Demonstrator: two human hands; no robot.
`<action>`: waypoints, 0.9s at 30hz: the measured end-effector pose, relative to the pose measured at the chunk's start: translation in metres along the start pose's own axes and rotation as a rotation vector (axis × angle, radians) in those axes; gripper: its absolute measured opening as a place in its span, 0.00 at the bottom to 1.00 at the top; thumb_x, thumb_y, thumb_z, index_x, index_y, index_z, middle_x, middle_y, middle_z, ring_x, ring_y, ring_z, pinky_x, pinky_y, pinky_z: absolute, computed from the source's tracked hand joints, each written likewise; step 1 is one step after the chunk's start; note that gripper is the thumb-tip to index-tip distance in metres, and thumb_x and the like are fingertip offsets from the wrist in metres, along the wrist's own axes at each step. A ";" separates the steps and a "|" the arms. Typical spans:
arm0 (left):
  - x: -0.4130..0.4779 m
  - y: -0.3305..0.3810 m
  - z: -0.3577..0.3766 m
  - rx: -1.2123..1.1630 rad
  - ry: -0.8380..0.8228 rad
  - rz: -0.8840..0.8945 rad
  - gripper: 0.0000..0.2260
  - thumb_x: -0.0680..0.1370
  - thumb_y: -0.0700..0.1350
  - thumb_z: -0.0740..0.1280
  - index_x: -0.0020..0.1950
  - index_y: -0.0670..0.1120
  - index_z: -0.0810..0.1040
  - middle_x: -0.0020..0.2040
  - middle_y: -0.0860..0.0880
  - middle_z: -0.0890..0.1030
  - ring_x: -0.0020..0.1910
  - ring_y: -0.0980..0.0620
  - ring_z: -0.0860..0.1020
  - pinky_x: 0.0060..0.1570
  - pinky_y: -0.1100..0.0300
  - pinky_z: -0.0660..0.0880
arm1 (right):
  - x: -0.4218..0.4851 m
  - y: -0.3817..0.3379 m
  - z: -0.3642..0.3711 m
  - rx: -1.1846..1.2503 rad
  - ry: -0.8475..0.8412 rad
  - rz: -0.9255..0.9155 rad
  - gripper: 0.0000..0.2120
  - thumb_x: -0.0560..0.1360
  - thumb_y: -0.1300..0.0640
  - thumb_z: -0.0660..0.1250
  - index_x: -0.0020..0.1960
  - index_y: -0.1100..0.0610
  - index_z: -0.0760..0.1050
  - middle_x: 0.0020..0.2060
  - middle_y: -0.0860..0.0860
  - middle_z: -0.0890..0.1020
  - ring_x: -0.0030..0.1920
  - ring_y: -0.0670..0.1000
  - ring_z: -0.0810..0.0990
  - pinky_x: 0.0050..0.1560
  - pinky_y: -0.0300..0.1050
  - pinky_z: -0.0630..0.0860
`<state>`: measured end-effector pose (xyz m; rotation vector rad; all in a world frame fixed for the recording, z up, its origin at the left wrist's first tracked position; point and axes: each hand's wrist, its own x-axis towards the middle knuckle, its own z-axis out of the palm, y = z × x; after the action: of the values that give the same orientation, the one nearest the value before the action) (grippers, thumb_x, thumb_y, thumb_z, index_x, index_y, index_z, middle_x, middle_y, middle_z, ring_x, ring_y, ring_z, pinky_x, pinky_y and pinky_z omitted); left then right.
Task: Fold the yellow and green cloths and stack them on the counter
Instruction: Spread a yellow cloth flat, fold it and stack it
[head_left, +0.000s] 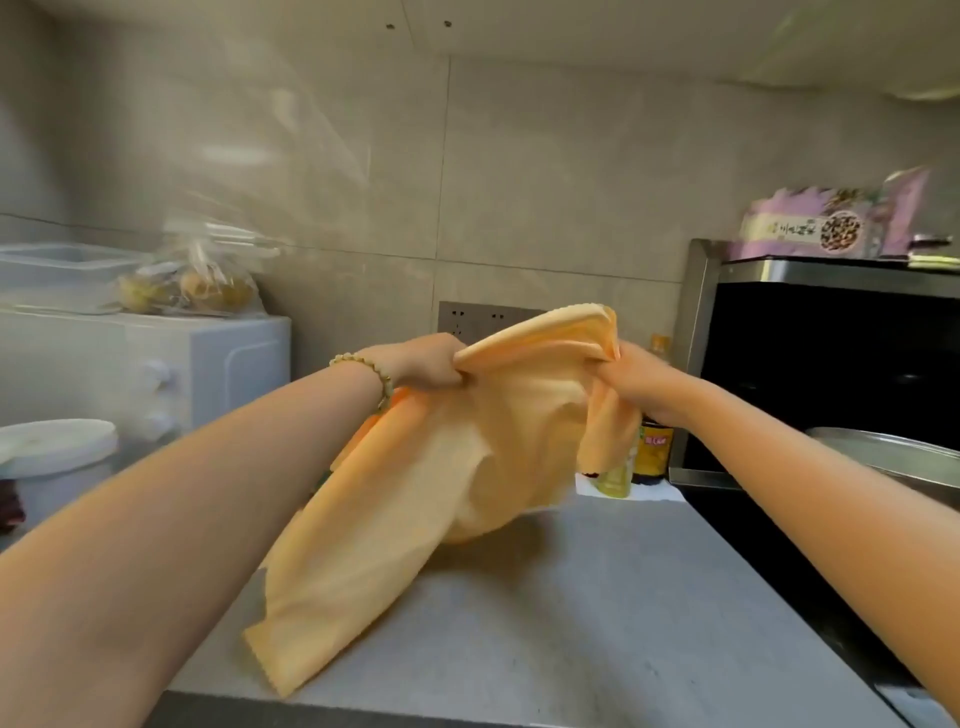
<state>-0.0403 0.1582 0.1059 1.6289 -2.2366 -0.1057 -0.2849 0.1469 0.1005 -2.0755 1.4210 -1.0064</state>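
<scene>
Yellow cloth (415, 499) hung unfolded, my left hand (415, 361) and right hand (631, 382) each gripping its top edge; next I'd lay it flat on the counter (597, 597).

White appliance (208, 364) (bagged fruit (197, 286) on top) left; black oven (831, 374) right, purple packets (810, 228) above.

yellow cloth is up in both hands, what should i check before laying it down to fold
1. Left grip pinches an edge of the yellow cloth: ok.
2. Right grip pinches the other end: ok.
3. Cloth spread flat: not ok, it sags bunched.
4. Bare counter below: ok.
5. Bottles clear of the cloth: cannot tell, a fold hangs before them.
6. Green cloth found: cannot tell, not in view.
</scene>
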 end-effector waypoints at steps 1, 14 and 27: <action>-0.002 0.003 0.005 -0.045 -0.029 0.008 0.10 0.79 0.39 0.61 0.58 0.43 0.77 0.56 0.44 0.80 0.52 0.48 0.76 0.52 0.57 0.71 | -0.003 0.004 0.005 0.042 -0.038 0.017 0.08 0.81 0.55 0.56 0.55 0.54 0.72 0.45 0.56 0.78 0.44 0.53 0.77 0.48 0.48 0.75; -0.028 -0.017 -0.007 -0.371 -0.555 -0.200 0.24 0.71 0.53 0.72 0.65 0.52 0.71 0.58 0.49 0.81 0.54 0.48 0.82 0.54 0.50 0.79 | -0.032 0.012 -0.005 0.260 -0.379 0.158 0.14 0.77 0.51 0.64 0.62 0.51 0.72 0.56 0.51 0.81 0.57 0.52 0.80 0.58 0.50 0.76; 0.083 -0.106 0.050 0.350 -0.508 -0.407 0.39 0.60 0.63 0.77 0.67 0.52 0.70 0.60 0.52 0.76 0.59 0.46 0.75 0.62 0.49 0.72 | 0.087 0.129 0.052 -0.005 -0.528 0.442 0.32 0.65 0.47 0.78 0.62 0.60 0.73 0.53 0.56 0.82 0.54 0.56 0.81 0.59 0.55 0.76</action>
<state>0.0169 0.0385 0.0508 2.4692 -2.3265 -0.2728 -0.3061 0.0149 0.0058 -1.7311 1.4834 -0.2520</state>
